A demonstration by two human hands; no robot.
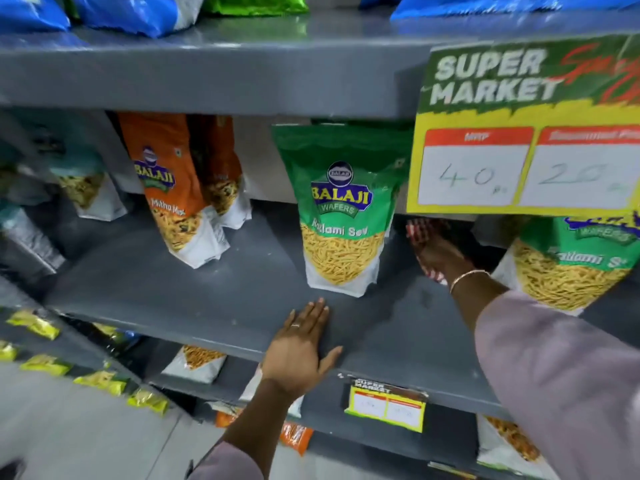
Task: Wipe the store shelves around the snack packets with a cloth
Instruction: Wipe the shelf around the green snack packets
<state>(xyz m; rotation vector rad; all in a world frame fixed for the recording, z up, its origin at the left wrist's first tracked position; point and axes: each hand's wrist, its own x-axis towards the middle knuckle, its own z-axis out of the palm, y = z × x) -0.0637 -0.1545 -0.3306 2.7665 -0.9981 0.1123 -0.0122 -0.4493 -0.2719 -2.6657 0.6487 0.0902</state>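
Note:
The grey middle shelf (180, 292) carries standing snack packets. A green Ratlami Sev packet (343, 209) stands at its centre, and a second green packet (568, 265) stands at the right. My right hand (438, 252) reaches deep into the gap between them and presses a red-and-white checked cloth (420, 230) onto the shelf; a bangle circles its wrist. My left hand (299, 348) lies flat on the shelf's front edge, fingers spread, just below the centre green packet, holding nothing.
Orange Mitha Mix packets (173, 188) stand at the left of the shelf. A large yellow price sign (526, 133) hangs from the upper shelf over my right hand. Blue and green bags sit above. Lower shelves hold more packets and a small price tag (386, 405).

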